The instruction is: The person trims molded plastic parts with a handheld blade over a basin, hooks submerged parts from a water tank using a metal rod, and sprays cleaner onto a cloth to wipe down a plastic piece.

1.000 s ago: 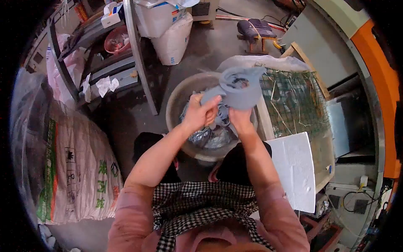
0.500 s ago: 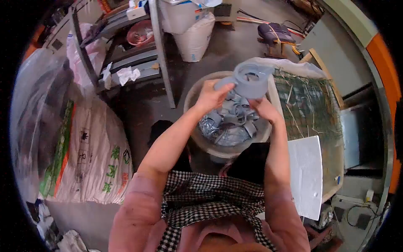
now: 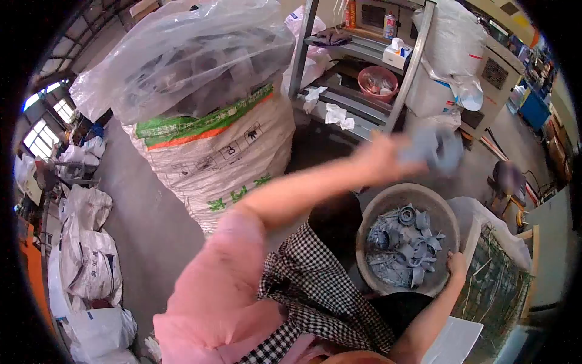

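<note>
My left hand (image 3: 385,159) is closed around a grey plastic fitting (image 3: 438,150) with a ring-shaped opening, held out above the far side of the basin; both are smeared by motion. Below it stands a round basin (image 3: 365,262) with grey plastic scraps and ring pieces (image 3: 407,242) inside. At the basin's right rim is my right hand (image 3: 456,266), its fingers curled over the edge.
A large woven sack (image 3: 242,155) topped with clear plastic bagging stands at the left. Behind it is a metal rack (image 3: 357,124) with a pink bowl (image 3: 377,82). A netted crate (image 3: 494,267) and a white board (image 3: 451,343) flank the basin's right side.
The view has swung left. My left hand has carried the grey fitting up and away from the scraps. The right hand has left the fitting and is now at the basin's rim.
</note>
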`<state>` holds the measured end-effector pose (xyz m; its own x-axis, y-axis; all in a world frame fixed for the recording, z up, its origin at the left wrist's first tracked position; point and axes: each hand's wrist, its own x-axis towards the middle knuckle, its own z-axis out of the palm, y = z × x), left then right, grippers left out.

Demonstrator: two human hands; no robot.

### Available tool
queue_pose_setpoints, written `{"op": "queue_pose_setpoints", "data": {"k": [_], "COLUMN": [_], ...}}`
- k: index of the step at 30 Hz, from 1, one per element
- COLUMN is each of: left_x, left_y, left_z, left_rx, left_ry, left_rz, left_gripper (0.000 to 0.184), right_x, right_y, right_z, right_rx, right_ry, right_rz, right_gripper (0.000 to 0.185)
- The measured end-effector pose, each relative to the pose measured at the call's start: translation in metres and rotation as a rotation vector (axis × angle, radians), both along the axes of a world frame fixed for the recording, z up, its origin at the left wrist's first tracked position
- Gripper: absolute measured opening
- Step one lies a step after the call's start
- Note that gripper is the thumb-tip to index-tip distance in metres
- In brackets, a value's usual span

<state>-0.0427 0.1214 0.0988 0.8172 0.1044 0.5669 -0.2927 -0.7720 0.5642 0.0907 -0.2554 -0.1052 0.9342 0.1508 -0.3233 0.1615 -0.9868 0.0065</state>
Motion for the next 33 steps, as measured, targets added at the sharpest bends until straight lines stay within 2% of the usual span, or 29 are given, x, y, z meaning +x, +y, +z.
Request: {"op": "queue_pose_setpoints", "data": {"k": [1,2,3,4,5,6,9,10,12,13,14,15,16,18,21,22,23,24,25,26,27,28,30,31,33], "left_x": [-0.020,-0.025,-0.049,-0.064,-0.073,-0.077,-0.054,-0.033,0.011,0.031,0.054,0.074,0.092,0.122,0.144,0.151,0.146,0.131,0.123,0.116,0.108,0.096,0.089,0.092,0.110], "left_y": [0.036,0.082,0.124,0.177,0.227,0.265,0.313,0.313,0.285,0.259,0.223,0.186,0.147,0.072,-0.041,-0.077,-0.123,-0.164,-0.194,-0.224,-0.254,-0.280,-0.313,-0.319,-0.330], "left_z": [0.042,0.069,0.109,0.138,0.190,0.217,0.217,0.209,0.178,0.161,0.139,0.112,0.080,0.000,-0.153,-0.234,-0.283,-0.311,-0.355,-0.397,-0.433,-0.456,-0.472,-0.475,-0.476], "left_rx": [0.102,0.171,0.788,0.711,0.528,0.528,0.678,0.711,0.725,0.698,0.647,0.581,0.512,0.416,0.498,0.549,0.503,0.485,0.384,0.279,0.173,0.427,0.683,0.678,0.779], "left_ry": [-0.060,-0.261,-0.454,-0.589,-0.519,-0.525,-0.379,-0.349,-0.323,-0.315,-0.288,-0.215,-0.101,0.247,0.929,0.887,1.197,1.125,1.188,1.244,1.291,1.154,0.683,0.697,0.087], "left_rz": [0.162,0.274,0.549,0.670,0.910,1.034,1.068,1.002,0.781,0.651,0.494,0.331,0.174,-0.094,-0.485,-0.658,-0.669,-0.866,-0.819,-0.768,-0.714,-0.646,-0.618,-0.628,-0.751], "left_gripper": [0.030,0.023,0.018,0.019,0.025,0.025,0.027,0.028,0.030,0.031,0.032,0.033,0.034,0.036,0.039,0.046,0.049,0.056,0.063,0.071,0.079,0.068,0.050,0.050,0.040], "right_x": [0.004,0.001,-0.006,-0.007,-0.007,0.009,-0.013,-0.016,-0.013,-0.018,-0.010,-0.038,-0.038,-0.044,-0.036,-0.028,-0.025,-0.025,-0.030,-0.030,-0.025,-0.020,-0.017,-0.016,-0.016], "right_y": [0.001,0.003,0.008,0.008,0.008,-0.001,0.021,0.018,0.018,0.032,0.020,0.036,0.030,0.032,0.020,0.012,0.004,-0.002,-0.007,-0.010,-0.014,-0.018,-0.023,-0.025,-0.024], "right_z": [-0.009,-0.005,0.010,0.013,0.016,-0.007,0.015,0.009,0.009,0.040,0.019,0.075,0.072,0.085,0.076,0.066,0.058,0.054,0.049,0.050,0.057,0.060,0.053,0.049,0.047], "right_rx": [-0.005,0.003,-0.024,-0.018,-0.013,0.040,0.076,0.294,0.235,0.270,0.212,0.212,0.175,0.247,0.406,0.397,0.413,0.426,0.450,0.446,0.408,0.368,0.370,0.383,0.378], "right_ry": [-0.005,-0.001,-0.017,-0.031,-0.044,-0.175,-0.231,-0.428,-0.382,-0.242,-0.306,-0.295,-0.321,-0.300,-0.367,-0.349,-0.370,-0.403,-0.579,-0.567,-0.425,-0.285,-0.285,-0.289,-0.281], "right_rz": [0.092,0.091,0.081,0.095,0.109,0.265,0.130,0.192,-0.047,-0.265,-0.257,-0.204,-0.212,-0.346,-0.557,-0.570,-0.572,-0.573,-0.474,-0.481,-0.573,-0.662,-0.664,-0.660,-0.650], "right_gripper": [0.024,0.024,0.025,0.027,0.030,0.030,0.029,0.030,0.033,0.036,0.032,0.028,0.025,0.027,0.031,0.031,0.031,0.031,0.030,0.030,0.032,0.033,0.032,0.032,0.031]}}
